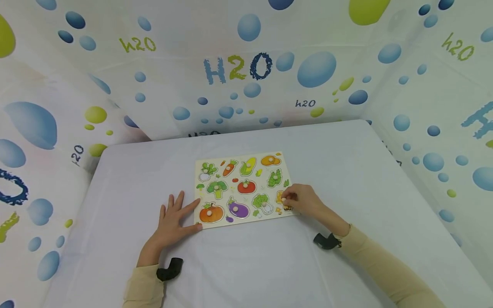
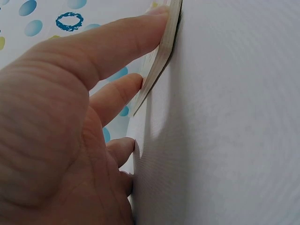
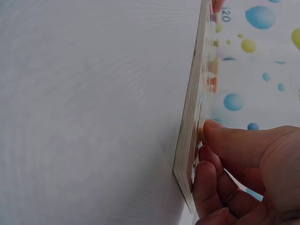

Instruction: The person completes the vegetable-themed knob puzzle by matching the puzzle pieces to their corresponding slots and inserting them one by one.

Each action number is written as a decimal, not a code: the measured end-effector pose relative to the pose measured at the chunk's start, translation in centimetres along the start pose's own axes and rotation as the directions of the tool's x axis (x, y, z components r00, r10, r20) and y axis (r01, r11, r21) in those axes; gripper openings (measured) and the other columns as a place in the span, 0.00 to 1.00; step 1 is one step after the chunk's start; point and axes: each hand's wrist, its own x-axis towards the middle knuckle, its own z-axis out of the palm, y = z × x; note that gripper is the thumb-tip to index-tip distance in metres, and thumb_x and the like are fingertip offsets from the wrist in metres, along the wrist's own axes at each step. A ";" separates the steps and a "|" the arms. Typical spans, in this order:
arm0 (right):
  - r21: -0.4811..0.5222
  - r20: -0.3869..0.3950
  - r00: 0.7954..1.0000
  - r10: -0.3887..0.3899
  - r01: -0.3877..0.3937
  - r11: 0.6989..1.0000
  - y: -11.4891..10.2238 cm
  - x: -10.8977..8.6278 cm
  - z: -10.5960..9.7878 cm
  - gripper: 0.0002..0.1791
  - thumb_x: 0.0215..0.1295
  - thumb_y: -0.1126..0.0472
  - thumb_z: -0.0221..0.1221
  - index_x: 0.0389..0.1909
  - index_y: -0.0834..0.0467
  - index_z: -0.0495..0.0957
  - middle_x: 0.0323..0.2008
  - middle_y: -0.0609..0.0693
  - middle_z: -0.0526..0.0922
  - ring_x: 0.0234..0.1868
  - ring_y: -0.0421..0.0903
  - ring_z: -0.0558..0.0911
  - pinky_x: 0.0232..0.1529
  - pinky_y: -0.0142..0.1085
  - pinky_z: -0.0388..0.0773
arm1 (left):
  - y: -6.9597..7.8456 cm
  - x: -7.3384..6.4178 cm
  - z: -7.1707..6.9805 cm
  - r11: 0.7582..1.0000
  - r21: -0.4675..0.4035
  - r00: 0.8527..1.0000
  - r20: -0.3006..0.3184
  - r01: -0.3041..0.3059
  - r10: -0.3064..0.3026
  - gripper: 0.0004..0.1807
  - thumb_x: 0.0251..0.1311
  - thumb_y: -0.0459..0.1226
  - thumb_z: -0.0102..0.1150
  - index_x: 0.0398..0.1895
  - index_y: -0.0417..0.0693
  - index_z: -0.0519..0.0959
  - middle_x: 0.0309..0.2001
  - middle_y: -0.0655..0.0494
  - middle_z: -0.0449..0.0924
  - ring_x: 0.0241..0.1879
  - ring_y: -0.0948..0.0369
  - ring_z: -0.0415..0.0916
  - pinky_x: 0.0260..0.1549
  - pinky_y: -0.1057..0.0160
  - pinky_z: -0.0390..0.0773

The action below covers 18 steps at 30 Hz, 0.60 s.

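A pale wooden knob puzzle board (image 1: 265, 182) with vegetable pictures lies flat on the table. My left hand (image 1: 171, 220) rests at its left side with fingers spread; thumb and index tip touch the board's edge (image 2: 164, 51) in the left wrist view. At the lower right corner, my right hand (image 1: 304, 201) pinches the small knob of a yellow-and-brown puzzle piece (image 1: 279, 195) between thumb and fingers. That piece is partly hidden by the fingers and sits at its place on the board. An eggplant piece (image 1: 239, 210) and a pumpkin piece (image 1: 215, 214) lie along the near edge.
A white cloth covers the table (image 1: 250, 265). Behind and beside it hang white curtains (image 1: 173, 77) printed with blue and green drops. Black straps (image 1: 171, 269) are on both wrists, below beige sleeves (image 1: 144, 286).
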 end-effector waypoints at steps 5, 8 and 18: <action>-0.012 0.025 1.000 -0.003 0.003 1.000 0.1 0.0 -0.3 0.07 0.61 0.63 0.65 0.39 0.61 0.84 0.30 0.47 0.82 0.31 0.39 0.75 0.34 0.30 0.73 | -0.2 0.2 0.2 1.000 -0.004 1.000 -0.007 -0.007 0.007 0.43 0.50 0.52 0.69 0.70 0.51 0.68 0.77 0.33 0.38 0.75 0.34 0.22 0.67 0.30 0.24; -0.013 0.018 0.999 -0.039 0.039 0.999 0.0 -0.5 -1.1 0.13 0.63 0.60 0.64 0.45 0.63 0.82 0.36 0.51 0.84 0.35 0.42 0.79 0.36 0.34 0.76 | -0.2 0.3 0.2 1.000 -0.009 1.000 -0.001 -0.005 0.005 0.43 0.50 0.52 0.69 0.70 0.51 0.67 0.77 0.33 0.38 0.75 0.34 0.23 0.67 0.30 0.24; -0.496 -0.256 0.927 -0.274 0.117 0.861 3.3 -1.3 -5.2 0.37 0.63 0.47 0.63 0.68 0.61 0.67 0.68 0.64 0.68 0.69 0.64 0.66 0.63 0.65 0.63 | 0.3 -1.2 -2.6 0.986 0.145 0.987 -0.150 0.088 -0.066 0.44 0.64 0.56 0.56 0.77 0.47 0.53 0.77 0.32 0.35 0.75 0.32 0.27 0.66 0.26 0.34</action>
